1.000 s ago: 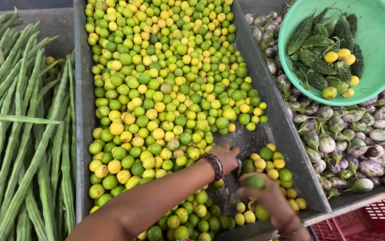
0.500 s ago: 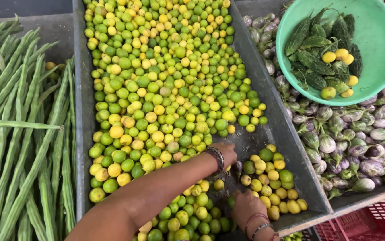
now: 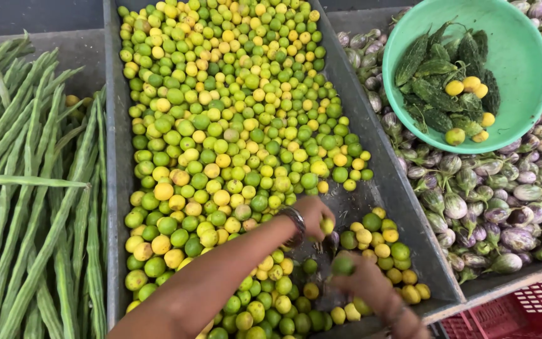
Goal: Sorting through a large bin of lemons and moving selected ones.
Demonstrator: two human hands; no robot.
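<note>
- Since half a second ago, the left hand (image 3: 313, 216) has stayed near the bare patch of the grey bin (image 3: 396, 188), while the right hand (image 3: 371, 285) has shifted up and left toward it.
- Left forearm reaches in diagonally from the lower left, a metal bracelet (image 3: 295, 225) on the wrist; its fingers curl closed around a yellow lime (image 3: 327, 225).
- Right hand, blurred, lies palm-down just below; its fingertips pinch a green lime (image 3: 342, 266).
- Both hands sit between the big heap of limes (image 3: 220, 125) and a smaller cluster of limes (image 3: 384, 251) at the bin's near right corner.
- Drumstick pods (image 3: 26, 188) lie to the left; small eggplants (image 3: 490, 201) and a green bowl (image 3: 528, 56) to the right.
</note>
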